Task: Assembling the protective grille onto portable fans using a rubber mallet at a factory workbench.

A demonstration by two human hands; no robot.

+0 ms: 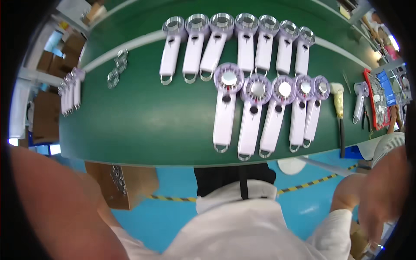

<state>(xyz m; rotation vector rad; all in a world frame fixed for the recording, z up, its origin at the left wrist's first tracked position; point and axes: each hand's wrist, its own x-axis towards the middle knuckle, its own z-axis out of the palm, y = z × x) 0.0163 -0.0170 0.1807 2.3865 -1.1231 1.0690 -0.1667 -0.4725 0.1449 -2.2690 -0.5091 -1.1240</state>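
Close to the camera, my left hand (56, 203) fills the lower left as a blurred shape, with its fingers not discernible. My right hand (383, 195) is raised at the right rim, also smeared. Neither visibly touches anything on the green table (138, 125). Several handheld fans with pale handles and purple heads lie there in two rows. A fan in the nearer row (225, 112) has a round silver centre; a fan in the farther row (171, 52) carries a silver ring on its head.
Loose silver rings (113, 79) and a small group of fans (71, 93) lie toward the left. At the right are a black-handled tool with a yellowish head (338, 99), pliers (365, 118) and a red tray of parts (376, 99). Beside it shows a co-worker's sleeve (390, 145). A cardboard box (141, 182) stands below.
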